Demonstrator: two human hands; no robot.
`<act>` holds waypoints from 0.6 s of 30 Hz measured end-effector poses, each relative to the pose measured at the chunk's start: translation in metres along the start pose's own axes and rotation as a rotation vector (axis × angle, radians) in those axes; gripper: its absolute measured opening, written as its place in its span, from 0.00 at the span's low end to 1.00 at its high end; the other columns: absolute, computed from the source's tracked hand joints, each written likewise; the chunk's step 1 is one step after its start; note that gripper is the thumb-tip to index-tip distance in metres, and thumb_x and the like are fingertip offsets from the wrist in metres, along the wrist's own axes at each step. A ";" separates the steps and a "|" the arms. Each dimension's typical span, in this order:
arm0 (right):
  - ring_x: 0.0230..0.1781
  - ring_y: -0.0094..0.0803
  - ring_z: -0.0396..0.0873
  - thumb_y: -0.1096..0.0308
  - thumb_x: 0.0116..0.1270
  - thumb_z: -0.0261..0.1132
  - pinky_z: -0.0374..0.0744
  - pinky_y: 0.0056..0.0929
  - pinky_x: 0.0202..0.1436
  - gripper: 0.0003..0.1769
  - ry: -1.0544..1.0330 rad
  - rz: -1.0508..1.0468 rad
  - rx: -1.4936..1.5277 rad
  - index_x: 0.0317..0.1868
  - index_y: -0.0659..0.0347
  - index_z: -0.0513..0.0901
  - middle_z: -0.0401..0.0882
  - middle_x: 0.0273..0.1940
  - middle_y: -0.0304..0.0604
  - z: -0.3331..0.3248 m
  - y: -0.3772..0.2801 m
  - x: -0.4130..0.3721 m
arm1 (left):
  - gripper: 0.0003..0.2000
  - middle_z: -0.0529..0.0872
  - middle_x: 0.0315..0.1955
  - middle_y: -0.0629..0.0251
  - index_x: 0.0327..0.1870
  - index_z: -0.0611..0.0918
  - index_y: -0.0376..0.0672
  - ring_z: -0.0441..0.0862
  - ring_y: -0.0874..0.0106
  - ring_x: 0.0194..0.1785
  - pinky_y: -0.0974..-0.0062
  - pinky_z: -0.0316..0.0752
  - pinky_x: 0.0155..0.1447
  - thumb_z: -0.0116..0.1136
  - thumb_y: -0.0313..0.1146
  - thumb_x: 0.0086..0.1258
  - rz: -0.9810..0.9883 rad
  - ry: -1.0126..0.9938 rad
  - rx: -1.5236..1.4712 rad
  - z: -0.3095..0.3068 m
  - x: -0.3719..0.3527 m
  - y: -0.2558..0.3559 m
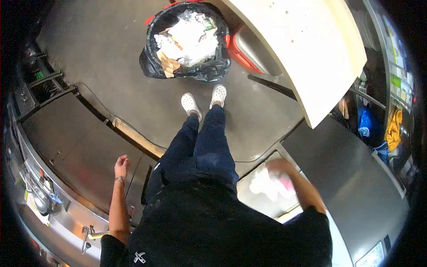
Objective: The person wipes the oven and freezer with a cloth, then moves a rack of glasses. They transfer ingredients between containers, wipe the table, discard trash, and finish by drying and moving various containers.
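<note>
Down by my right thigh, my right hand [279, 167] is smeared by motion. It grips a crumpled white-and-pink sheet [267, 187], soft like paper or thin plastic, which hangs below the fingers. My left hand [121, 166] hangs at my left side with loosely bent fingers and holds nothing. A bracelet [119, 179] circles that wrist. Ahead of my feet stands a trash can lined with a black bag [213, 71]. Crumpled white paper [191, 38] and a piece of brown paper [169, 66] fill it.
A pale tabletop [324, 58] juts in at the right, above a red-and-white bin [253, 53]. Dark metal cabinets [80, 138] line the left; a steel-grey unit [347, 164] stands right. A cable [249, 160] crosses the floor [124, 98] near my white clogs [191, 106].
</note>
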State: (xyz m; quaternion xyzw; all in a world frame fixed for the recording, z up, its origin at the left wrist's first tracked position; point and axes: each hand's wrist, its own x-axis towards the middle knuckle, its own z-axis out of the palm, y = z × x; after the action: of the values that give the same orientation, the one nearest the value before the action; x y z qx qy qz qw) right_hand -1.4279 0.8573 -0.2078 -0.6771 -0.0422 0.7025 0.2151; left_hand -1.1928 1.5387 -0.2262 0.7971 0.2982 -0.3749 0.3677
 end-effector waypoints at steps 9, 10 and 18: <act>0.33 0.40 0.78 0.68 0.56 0.61 0.77 0.38 0.40 0.21 1.270 0.473 -0.204 0.51 0.62 0.72 0.79 0.38 0.51 -0.191 -0.116 -0.015 | 0.10 0.78 0.32 0.73 0.46 0.76 0.39 0.73 0.82 0.33 0.82 0.70 0.39 0.50 0.30 0.66 0.124 -0.092 0.046 0.034 -0.003 0.065; 0.34 0.39 0.77 0.69 0.55 0.61 0.77 0.37 0.40 0.22 0.864 0.416 -0.203 0.52 0.62 0.72 0.79 0.39 0.50 -0.123 -0.106 0.035 | 0.10 0.78 0.33 0.74 0.46 0.76 0.39 0.73 0.82 0.34 0.81 0.70 0.39 0.49 0.31 0.67 0.098 -0.077 0.004 0.034 -0.015 0.082; 0.43 0.30 0.76 0.74 0.58 0.55 0.77 0.30 0.44 0.25 0.775 -0.101 0.921 0.59 0.63 0.68 0.78 0.44 0.45 -0.053 -0.011 -0.153 | 0.11 0.79 0.31 0.71 0.44 0.77 0.38 0.75 0.80 0.34 0.81 0.71 0.41 0.53 0.33 0.65 0.186 0.016 0.154 -0.006 -0.004 0.026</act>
State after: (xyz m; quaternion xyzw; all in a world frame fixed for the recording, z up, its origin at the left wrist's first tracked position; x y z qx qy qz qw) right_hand -1.3752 0.8002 -0.0650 -0.7183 0.3157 0.3394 0.5188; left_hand -1.1733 1.5285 -0.2107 0.8500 0.1962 -0.3547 0.3365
